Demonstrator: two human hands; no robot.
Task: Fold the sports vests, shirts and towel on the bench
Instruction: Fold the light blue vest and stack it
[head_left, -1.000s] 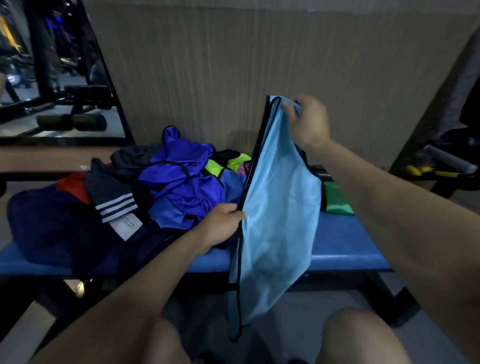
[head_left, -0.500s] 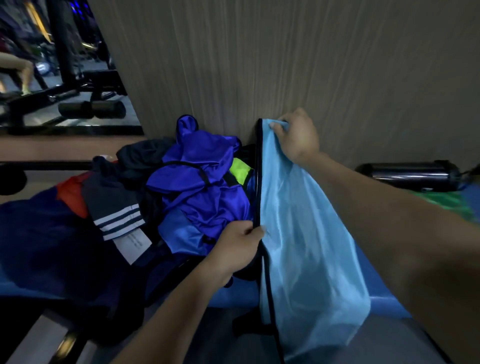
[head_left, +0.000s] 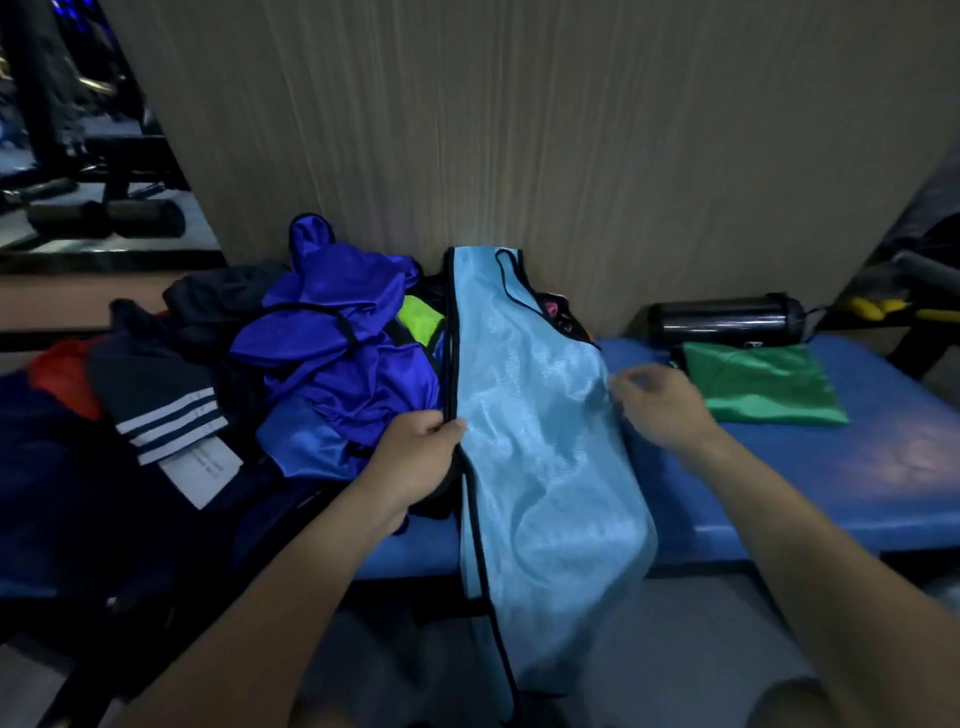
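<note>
A light-blue mesh sports vest with black trim (head_left: 530, 441) lies lengthwise across the padded blue bench (head_left: 831, 478), its top end against the ribbed beige wall panel (head_left: 519, 130) at the bench's back edge and its lower end hanging over the front edge toward the floor. The left hand (head_left: 415, 462) pinches the vest's black-trimmed left edge between thumb and curled fingers, about midway between the back and front edges. The right hand (head_left: 660, 410) hovers at the vest's right edge with its fingers loosely bent; it is motion-blurred, so I cannot tell whether it touches the fabric, let alone grips it. Toward the bench's left end sits a heap of unfolded clothes: shiny royal-blue vests (head_left: 337, 358), a neon-yellow piece (head_left: 418, 317), a dark navy garment with white stripes (head_left: 161, 410) (a white tag below it) and something red (head_left: 62, 374). Toward the right end a folded green vest (head_left: 753, 384) lies flat, with a dark cylindrical bottle (head_left: 727, 317) on its side just behind it at the back edge.
</note>
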